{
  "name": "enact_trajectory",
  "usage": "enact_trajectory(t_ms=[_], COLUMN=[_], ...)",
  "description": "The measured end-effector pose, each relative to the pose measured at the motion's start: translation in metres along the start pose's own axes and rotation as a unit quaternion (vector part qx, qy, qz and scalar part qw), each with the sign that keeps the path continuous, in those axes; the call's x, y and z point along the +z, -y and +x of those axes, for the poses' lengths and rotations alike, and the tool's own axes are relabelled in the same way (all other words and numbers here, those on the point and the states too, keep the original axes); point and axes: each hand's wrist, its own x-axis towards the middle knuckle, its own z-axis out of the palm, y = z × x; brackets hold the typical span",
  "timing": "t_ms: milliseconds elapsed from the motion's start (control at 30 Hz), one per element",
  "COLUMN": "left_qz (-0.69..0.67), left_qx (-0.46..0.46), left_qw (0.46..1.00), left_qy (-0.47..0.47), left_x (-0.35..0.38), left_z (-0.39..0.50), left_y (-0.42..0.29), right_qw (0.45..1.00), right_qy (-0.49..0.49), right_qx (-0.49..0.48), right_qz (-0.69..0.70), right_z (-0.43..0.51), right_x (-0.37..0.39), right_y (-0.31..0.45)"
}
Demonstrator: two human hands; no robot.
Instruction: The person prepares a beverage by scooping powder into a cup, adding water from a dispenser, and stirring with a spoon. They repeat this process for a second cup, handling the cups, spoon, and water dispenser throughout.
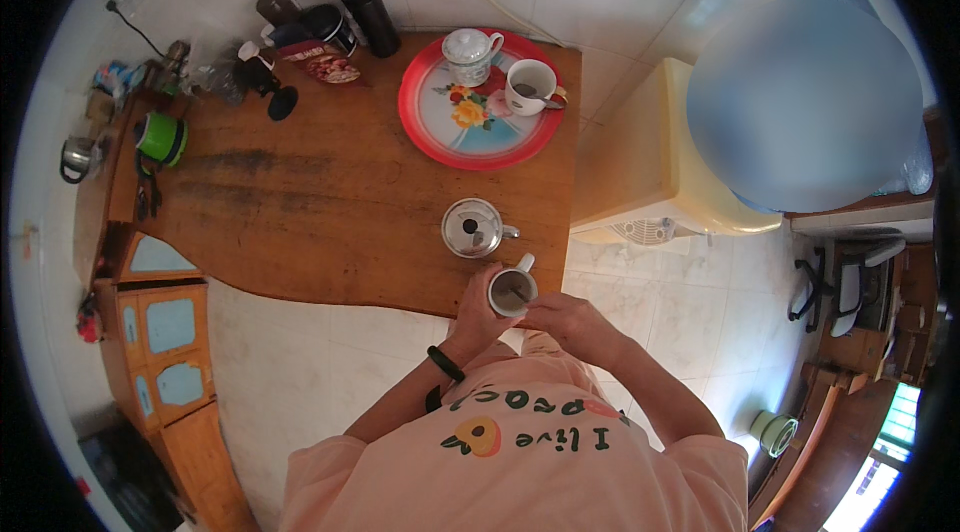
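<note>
My left hand (478, 309) is wrapped around the side of a white mug (496, 283) at the front edge of the wooden table (322, 232). A spoon (519, 295) dips into the mug, and my right hand (564, 318) pinches its handle at the rim. What the mug holds is hard to make out. Just beyond it stands a shiny metal cup (471, 228) with a lid and a black knob. Farther back, a red-rimmed floral tray (427, 134) carries a lidded patterned cup (469, 63) and a white cup (531, 93) with a spoon (551, 103) in it.
A black tumbler (370, 15), a red snack bag (322, 60) and other containers line the wall. At the left lies a green container (162, 138). A yellowish water dispenser (637, 157) with a blue bottle (802, 104) stands beyond the table's right edge. A wooden cabinet (169, 352) is lower left.
</note>
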Motion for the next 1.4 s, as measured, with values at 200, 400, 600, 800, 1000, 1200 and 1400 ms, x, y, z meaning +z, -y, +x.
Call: enact_trajectory(t_ms=[200,400,600,800,1000,1200,1400], left_qz=[0.007,-0.001,0.008,0.003,0.001,0.005,0.013], left_qx=[0.011,0.014,0.014,0.01,0.008,0.0,0.007], left_qw=[1.0,1.0,1.0,1.0,1.0,1.0,1.0], left_qy=[-0.011,-0.013,-0.018,-0.017,-0.02,-0.02,-0.014], left_x=[0.002,0.002,0.002,0.001,0.001,0.004,0.003], left_z=[-0.001,-0.001,-0.001,0.0,0.0,-0.001,-0.002], left_y=[0.003,0.004,0.001,-0.003,-0.002,0.0,0.003], right_qw=[1.0,0.999,0.999,0.998,0.998,0.998,0.998], right_qy=[0.011,-0.025,-0.03,-0.029,-0.05,-0.059,-0.039], right_qx=[-0.007,-0.006,-0.017,-0.035,-0.04,0.032,-0.002], right_qz=[0.016,-0.034,-0.008,0.035,-0.018,-0.02,-0.058], right_z=[-0.003,0.001,0.005,0.012,0.013,0.011,0.006], right_x=[-0.006,0.006,-0.006,-0.015,-0.009,0.006,0.009], right_y=[-0.002,-0.004,0.004,0.004,0.005,0.008,0.003])
